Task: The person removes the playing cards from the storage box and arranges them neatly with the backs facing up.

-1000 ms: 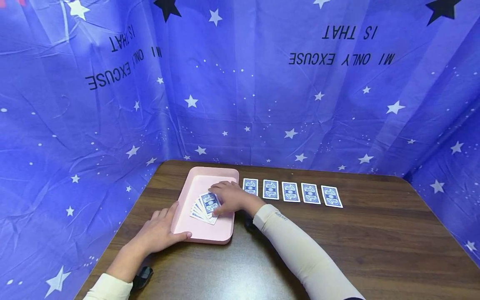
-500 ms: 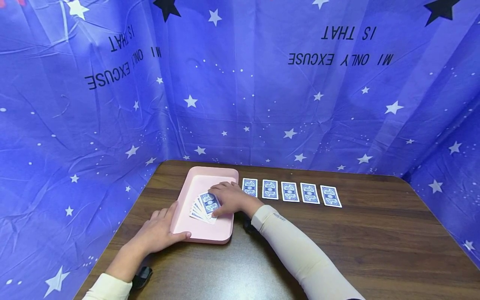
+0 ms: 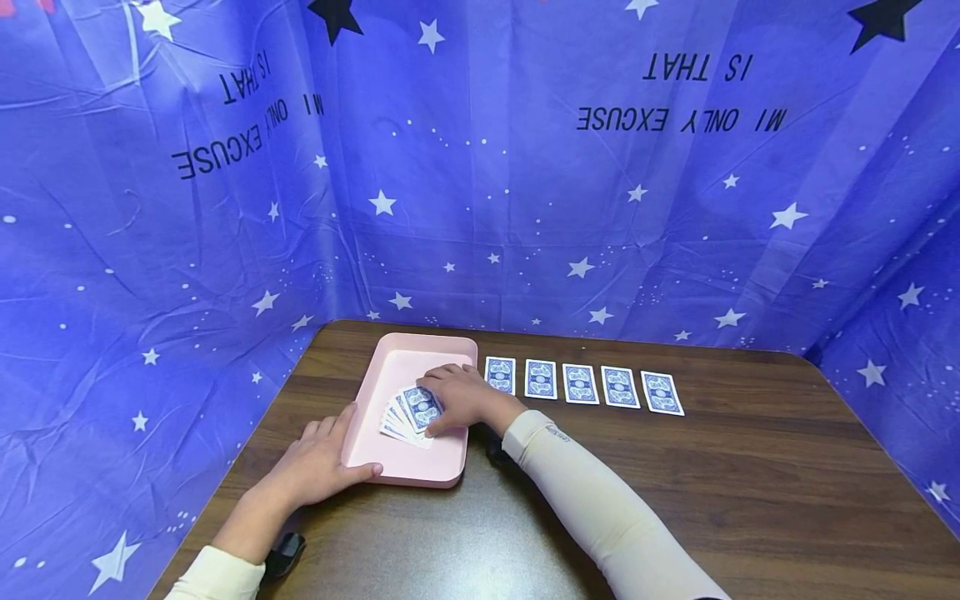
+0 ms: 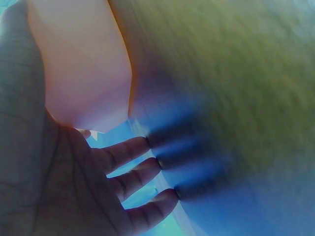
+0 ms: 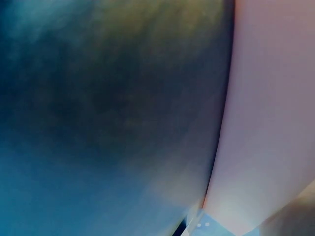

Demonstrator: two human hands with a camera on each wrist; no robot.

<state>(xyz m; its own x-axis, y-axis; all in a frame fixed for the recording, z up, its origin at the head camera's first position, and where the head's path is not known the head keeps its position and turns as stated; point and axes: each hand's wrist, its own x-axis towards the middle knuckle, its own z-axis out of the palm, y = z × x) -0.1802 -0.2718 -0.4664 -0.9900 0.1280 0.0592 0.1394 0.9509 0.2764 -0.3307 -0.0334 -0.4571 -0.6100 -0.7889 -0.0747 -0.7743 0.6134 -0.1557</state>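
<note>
Inside the pink tray (image 3: 405, 352) at the left of the table lies a fan of playing cards (image 3: 401, 423), the top one showing its blue patterned back. My right hand (image 3: 461, 396) reaches over the tray's right rim and grips the top card, thumb at its near end and fingers at its far end. At the tray's near left corner my left hand (image 3: 318, 462) rests, thumb along the near rim and index fingertip at the left rim. In the left wrist view its other fingers (image 4: 142, 172) stretch out, tips down by the tabletop. The right wrist view shows the tray wall (image 5: 266, 98), but no cards.
To the tray's right, several face-down cards (image 3: 581, 384) lie in a row along the far side of the wooden table (image 3: 712, 500). A blue star-printed curtain (image 3: 525, 208) hangs behind and on both sides. The row's leftmost card (image 3: 500, 375) is partly behind the right hand.
</note>
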